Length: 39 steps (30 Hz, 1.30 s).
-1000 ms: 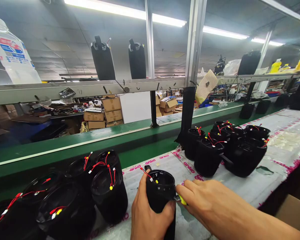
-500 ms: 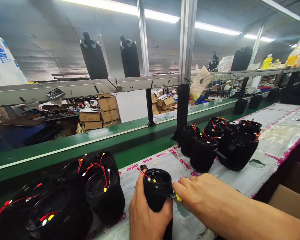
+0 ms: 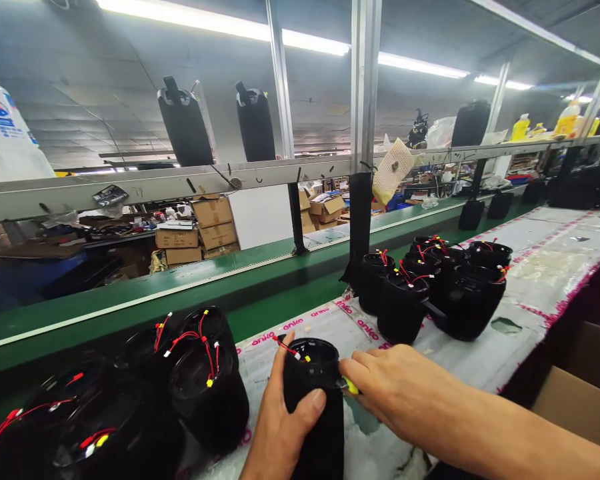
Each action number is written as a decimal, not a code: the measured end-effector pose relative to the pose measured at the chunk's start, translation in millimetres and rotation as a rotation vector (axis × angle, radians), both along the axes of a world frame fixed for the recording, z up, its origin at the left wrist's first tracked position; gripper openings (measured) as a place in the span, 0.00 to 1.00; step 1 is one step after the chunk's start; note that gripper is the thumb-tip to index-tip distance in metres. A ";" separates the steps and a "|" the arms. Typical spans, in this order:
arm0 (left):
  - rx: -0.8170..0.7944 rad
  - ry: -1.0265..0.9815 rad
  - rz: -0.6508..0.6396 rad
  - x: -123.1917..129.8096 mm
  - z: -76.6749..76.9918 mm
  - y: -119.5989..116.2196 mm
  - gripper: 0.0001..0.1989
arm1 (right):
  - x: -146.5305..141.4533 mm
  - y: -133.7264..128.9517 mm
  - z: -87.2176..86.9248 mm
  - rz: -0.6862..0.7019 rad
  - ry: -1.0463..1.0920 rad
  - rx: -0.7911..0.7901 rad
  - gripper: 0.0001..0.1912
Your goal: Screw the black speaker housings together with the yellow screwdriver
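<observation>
A black fabric-covered speaker housing (image 3: 321,433) stands upright with its round opening facing up. Red wires with white and yellow plugs hang over its rim. My left hand (image 3: 287,423) wraps round its left side, the thumb across the front and the fingers behind. On the right, my right hand (image 3: 393,380) grips a small yellow-handled utility knife (image 3: 351,385), mostly hidden by the fingers. Its metal end touches the housing just below the rim.
Several similar black housings (image 3: 207,393) with red wires crowd the left, and another group (image 3: 400,307) stands at the right. Behind runs a green conveyor belt (image 3: 280,293), with a metal shelf rail (image 3: 300,167) above. A cardboard box (image 3: 577,400) sits low right.
My left thumb has slid up across the housing's front, and more of the housing shows below it. The knife remains at the rim's right side. The view has shifted slightly.
</observation>
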<state>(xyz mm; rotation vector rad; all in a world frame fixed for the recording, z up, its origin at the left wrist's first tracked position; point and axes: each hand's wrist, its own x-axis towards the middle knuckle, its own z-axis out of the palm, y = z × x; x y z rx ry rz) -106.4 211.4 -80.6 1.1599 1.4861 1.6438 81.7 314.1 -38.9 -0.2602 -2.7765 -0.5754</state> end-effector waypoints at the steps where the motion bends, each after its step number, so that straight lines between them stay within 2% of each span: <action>1: 0.003 -0.013 -0.007 -1.0 -0.2 1.2 0.44 | -0.6 1.1 -0.4 0.005 0.005 -0.004 0.14; 5: 0.036 -0.001 -0.028 -1.2 -1.6 3.9 0.45 | -1.9 6.7 -0.8 0.046 0.041 -0.076 0.12; 10: 0.051 -0.043 -0.027 1.5 1.0 4.0 0.48 | 0.4 11.2 -7.3 0.132 0.182 -0.291 0.03; 13: 0.035 -0.118 -0.013 1.1 2.3 3.0 0.46 | 0.4 10.0 -8.0 0.208 0.287 -0.364 0.05; 17: 0.037 -0.162 -0.003 0.0 1.2 0.8 0.47 | 0.7 7.0 -3.6 0.075 0.324 -0.421 0.07; 21: 0.053 -0.003 0.098 3.8 0.1 1.1 0.42 | 2.9 0.0 -1.5 -0.014 0.220 -0.329 0.07; 28: 0.042 0.130 0.190 16.1 0.5 4.4 0.38 | 3.2 -6.2 -0.8 0.015 0.112 -0.168 0.10; 36: -0.052 0.162 0.179 19.8 9.7 -0.7 0.41 | 2.4 -4.9 1.7 0.040 0.116 -0.112 0.16; 39: -0.076 0.151 0.175 21.4 14.1 -2.0 0.41 | 2.8 -5.1 -0.6 0.055 0.113 -0.093 0.16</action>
